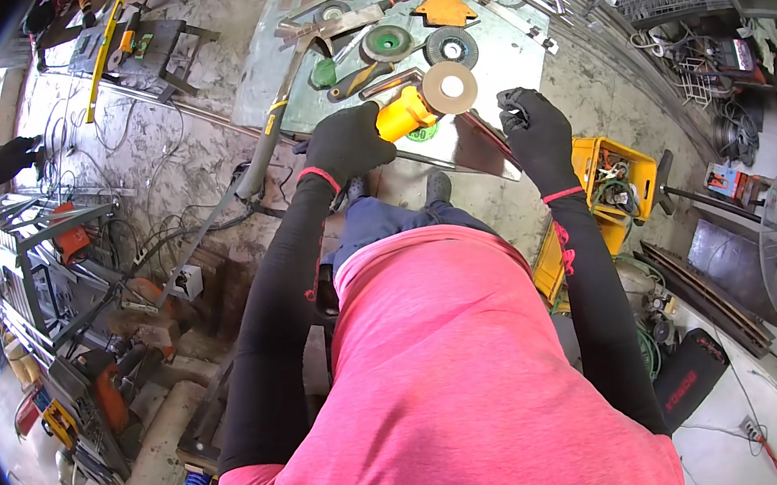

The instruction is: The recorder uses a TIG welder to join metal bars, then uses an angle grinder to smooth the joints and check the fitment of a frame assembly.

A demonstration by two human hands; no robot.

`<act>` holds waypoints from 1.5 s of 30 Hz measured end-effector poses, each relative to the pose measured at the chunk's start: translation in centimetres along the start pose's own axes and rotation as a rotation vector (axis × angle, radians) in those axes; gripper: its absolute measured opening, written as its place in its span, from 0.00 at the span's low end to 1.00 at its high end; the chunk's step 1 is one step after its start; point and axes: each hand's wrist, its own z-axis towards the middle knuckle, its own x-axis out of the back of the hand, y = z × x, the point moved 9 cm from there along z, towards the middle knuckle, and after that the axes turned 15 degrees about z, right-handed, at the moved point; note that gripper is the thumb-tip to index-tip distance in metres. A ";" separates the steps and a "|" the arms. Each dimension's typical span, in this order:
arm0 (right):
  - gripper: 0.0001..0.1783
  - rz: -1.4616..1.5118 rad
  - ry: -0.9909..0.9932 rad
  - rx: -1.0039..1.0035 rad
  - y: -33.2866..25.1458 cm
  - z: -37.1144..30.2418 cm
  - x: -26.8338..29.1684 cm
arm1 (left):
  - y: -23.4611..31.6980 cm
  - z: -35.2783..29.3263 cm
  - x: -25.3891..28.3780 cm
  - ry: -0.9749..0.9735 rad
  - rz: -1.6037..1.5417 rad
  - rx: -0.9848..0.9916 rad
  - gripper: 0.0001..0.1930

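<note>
There's the bench (506,55), and over its near edge hangs the yellow grinder (403,115), wrapped in the left hand (351,144)! Looks dense, rigid, probably nose-heavy; the body's the place to hold, fingers well clear of the disc. The right hand (536,130), fingers curled, sits out beyond the disc; whether it pinches anything, I can't tell. That brown disc (435,89), likely brittle at the rim, wears a pale centre label, unreadable. Below, by the bench's near edge, a green disc (420,134) carries bold print.
</note>
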 end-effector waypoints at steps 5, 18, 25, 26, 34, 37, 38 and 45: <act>0.13 -0.124 -0.009 0.109 -1.3 0.6 -0.5 | 0.0 -0.1 0.0 -0.003 0.000 0.000 0.23; 0.11 -0.229 -0.001 0.221 -2.0 1.1 -0.7 | -0.3 -0.1 0.2 0.013 -0.040 -0.011 0.27; 0.10 -0.242 -0.021 0.255 -2.6 1.2 -0.8 | -0.3 0.0 0.0 -0.012 -0.015 -0.008 0.28; 0.10 -0.264 -0.036 0.240 -2.6 1.3 -0.9 | -0.3 0.1 0.0 -0.011 -0.012 -0.011 0.28; 0.08 -0.326 -0.085 0.268 -2.9 1.5 -1.4 | -0.2 -0.2 0.1 0.002 -0.020 -0.018 0.27; 0.08 -0.326 -0.095 0.275 -3.1 1.7 -1.4 | -0.3 0.1 -0.1 -0.006 -0.030 -0.022 0.26; 0.08 -0.330 -0.100 0.278 -3.3 1.7 -1.4 | -0.3 0.0 -0.1 -0.007 -0.027 -0.018 0.26; 0.08 -0.373 -0.114 0.274 -3.4 1.9 -1.6 | -0.2 -0.3 0.3 -0.003 -0.034 -0.008 0.25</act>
